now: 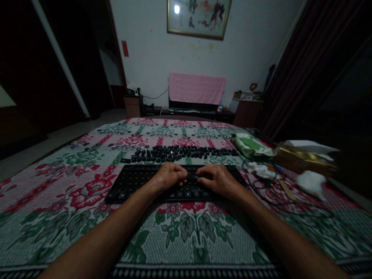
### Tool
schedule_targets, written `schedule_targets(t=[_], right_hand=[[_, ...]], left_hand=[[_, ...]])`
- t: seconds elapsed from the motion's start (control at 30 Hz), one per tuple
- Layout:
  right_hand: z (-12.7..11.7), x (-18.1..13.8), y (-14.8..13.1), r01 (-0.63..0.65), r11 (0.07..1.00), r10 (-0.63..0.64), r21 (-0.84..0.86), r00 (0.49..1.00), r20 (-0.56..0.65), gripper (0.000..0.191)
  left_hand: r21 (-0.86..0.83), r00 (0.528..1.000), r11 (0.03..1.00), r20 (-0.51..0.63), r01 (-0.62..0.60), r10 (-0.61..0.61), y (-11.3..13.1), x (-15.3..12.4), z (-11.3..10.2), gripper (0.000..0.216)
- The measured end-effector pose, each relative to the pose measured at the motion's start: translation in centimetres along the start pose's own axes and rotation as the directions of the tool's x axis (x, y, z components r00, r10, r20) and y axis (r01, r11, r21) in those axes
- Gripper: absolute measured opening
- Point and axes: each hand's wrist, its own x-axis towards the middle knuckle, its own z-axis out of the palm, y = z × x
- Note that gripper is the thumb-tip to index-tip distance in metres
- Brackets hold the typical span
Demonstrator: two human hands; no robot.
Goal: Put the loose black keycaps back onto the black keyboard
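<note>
Flowered cloth (186, 131) spreads widest, pink, green and red. Black keyboard (133, 180) lies across it, directly in front of the person, many key positions bare, a few caps seated along the near edge. To the right: gold box (302, 161), white paper on top; beside it, green-and-white packet (252, 147). Left hand (171, 176) over keyboard's middle, fingers curled, tips drawn together. Right hand (217, 178) opposite, half-curled, thumb and forefinger slightly apart. Dark long key (192, 176) between the two sets of fingertips; cannot tell whether either grips it. Wooden stick (287, 190) near black cable. Smallest: loose key caps (180, 151), heaped in a band beyond the keyboard.
</note>
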Motion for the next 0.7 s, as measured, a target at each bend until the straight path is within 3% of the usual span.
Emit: schedule_targets(t=[0.57,0.7], right_hand=[[-0.4,-0.1,-0.1,0.019,1.000,-0.019,-0.004,0.999,0.038,0.019],[-1.4,-0.1,0.1,0.007,1.000,-0.007,0.000,0.999,0.047,0.020]], left_hand=[[0.054,0.997,0.998,0.077,-0.034,0.029,-0.3,0.0,-0.5,0.021],[0.001,1.000,1.000,0.013,0.021,-0.021,-0.2,-0.1,-0.5,0.027]])
